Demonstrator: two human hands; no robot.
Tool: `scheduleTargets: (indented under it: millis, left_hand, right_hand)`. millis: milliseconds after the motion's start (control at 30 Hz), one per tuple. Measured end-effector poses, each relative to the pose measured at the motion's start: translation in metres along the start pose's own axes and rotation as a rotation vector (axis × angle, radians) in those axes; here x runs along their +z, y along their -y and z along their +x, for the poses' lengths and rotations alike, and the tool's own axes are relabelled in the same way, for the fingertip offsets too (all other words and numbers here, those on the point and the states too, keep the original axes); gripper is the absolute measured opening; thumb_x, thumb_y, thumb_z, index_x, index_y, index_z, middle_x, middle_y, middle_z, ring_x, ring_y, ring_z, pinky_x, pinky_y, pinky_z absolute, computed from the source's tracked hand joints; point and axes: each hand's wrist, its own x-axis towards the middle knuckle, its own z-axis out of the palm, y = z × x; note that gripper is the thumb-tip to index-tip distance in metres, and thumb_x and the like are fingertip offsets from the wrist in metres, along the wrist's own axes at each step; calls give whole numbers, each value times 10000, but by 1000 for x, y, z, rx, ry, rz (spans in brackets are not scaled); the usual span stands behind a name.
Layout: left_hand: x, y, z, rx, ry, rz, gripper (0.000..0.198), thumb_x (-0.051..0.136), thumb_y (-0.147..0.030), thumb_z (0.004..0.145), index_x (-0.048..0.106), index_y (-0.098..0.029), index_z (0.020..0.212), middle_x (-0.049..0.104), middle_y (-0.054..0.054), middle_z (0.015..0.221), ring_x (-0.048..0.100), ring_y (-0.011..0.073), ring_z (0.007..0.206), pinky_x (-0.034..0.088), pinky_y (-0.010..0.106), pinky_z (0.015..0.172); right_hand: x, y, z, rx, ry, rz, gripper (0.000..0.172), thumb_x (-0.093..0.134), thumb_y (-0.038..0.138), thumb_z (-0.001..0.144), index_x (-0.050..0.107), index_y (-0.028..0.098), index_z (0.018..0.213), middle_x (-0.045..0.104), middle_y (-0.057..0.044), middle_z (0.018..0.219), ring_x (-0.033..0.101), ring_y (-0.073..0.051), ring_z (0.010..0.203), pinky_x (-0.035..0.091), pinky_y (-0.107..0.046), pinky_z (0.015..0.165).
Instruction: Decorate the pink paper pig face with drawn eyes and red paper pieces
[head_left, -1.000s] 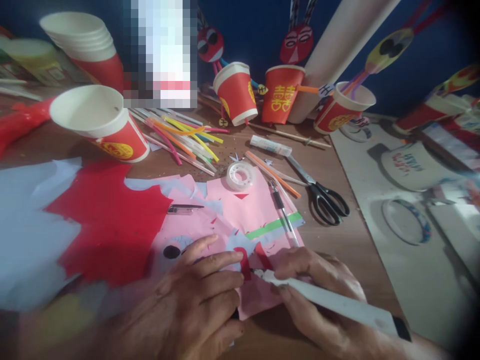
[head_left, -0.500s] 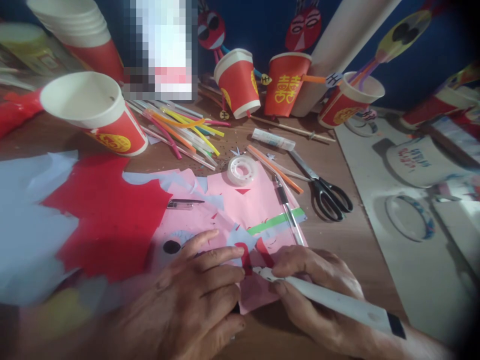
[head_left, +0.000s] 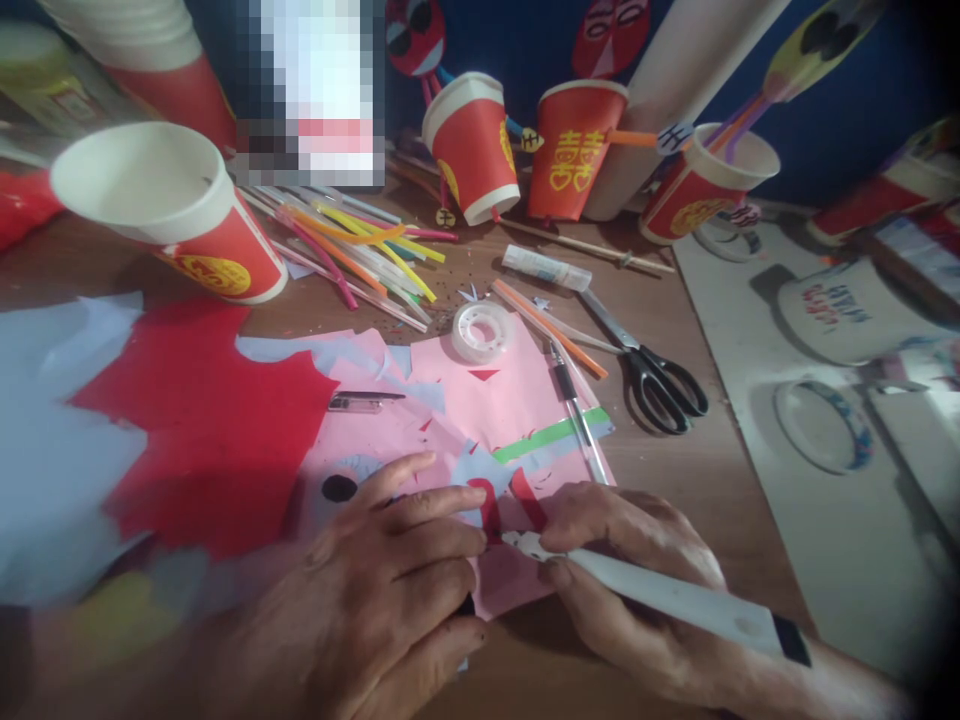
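My right hand (head_left: pixel 634 570) is closed round a slim white craft knife (head_left: pixel 675 595) with a black end. Its tip points left and touches a small red paper strip (head_left: pixel 489 505); the blade is too small to make out. My left hand (head_left: pixel 405 570) lies flat with its fingers spread, pressing on the strip and the pink paper (head_left: pixel 517 575) beneath. Another curved red piece (head_left: pixel 527 497) rests between the hands. A black paper oval (head_left: pixel 340 487) is left of my left fingers.
Ahead are a tape roll (head_left: pixel 481 333), black-handled scissors (head_left: pixel 660 385), a pen (head_left: pixel 577 410), a glue stick (head_left: pixel 546 268) and drinking straws (head_left: pixel 367 250). Red paper cups (head_left: pixel 469 150) stand behind. Red paper (head_left: pixel 202 420) covers the left; a bracelet (head_left: pixel 821 425) lies right.
The view has shifted slightly, so the cups and table things sit a little higher. Both hands and the craft knife stay nearly in place.
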Motion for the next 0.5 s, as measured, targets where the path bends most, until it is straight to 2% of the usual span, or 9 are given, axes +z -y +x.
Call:
scheduleTargets:
  millis: [167, 267, 333, 400, 500]
  left_hand:
    - [2, 1, 1, 4, -26, 4, 117, 601, -202, 826, 622, -215, 941, 706, -45, 996, 570, 126, 1121, 213, 294, 1134]
    - [7, 2, 1, 15, -126, -5, 55, 580, -244, 845, 625, -216, 831, 712, -64, 927, 566, 112, 1125, 183, 259, 1136]
    - [10, 4, 1, 46, -173, 17, 113, 567, -268, 856, 610, -217, 764, 713, -73, 879, 577, 120, 1112, 172, 282, 1139]
    - [14, 7, -1, 66, -141, 48, 128, 580, -297, 857, 598, -218, 758, 714, -84, 879, 577, 117, 1111, 151, 287, 1142]
    - [18, 11, -5, 104, -117, 106, 123, 593, -313, 858, 589, -217, 782, 711, -91, 883, 563, 116, 1130, 93, 301, 1154]
  right_hand:
    - [-1, 3, 4, 21, -38, 13, 108, 490, 108, 743, 543, 202, 741, 583, 45, 525, 537, -98, 423, 462, -206, 450]
    - [-3, 3, 5, 34, -31, -3, 121, 488, 105, 756, 558, 203, 744, 616, 32, 561, 582, -108, 460, 488, -203, 474]
    - [-2, 3, 4, 35, -6, 0, 130, 500, 98, 757, 564, 210, 771, 648, 24, 610, 619, -118, 500, 502, -202, 491]
    - [1, 3, 2, 40, -48, -3, 137, 495, 104, 762, 560, 222, 787, 649, 28, 608, 612, -123, 478, 496, -207, 472]
    - [6, 3, 2, 11, -202, 9, 163, 462, 128, 779, 548, 245, 853, 637, 28, 591, 585, -135, 429, 466, -220, 414]
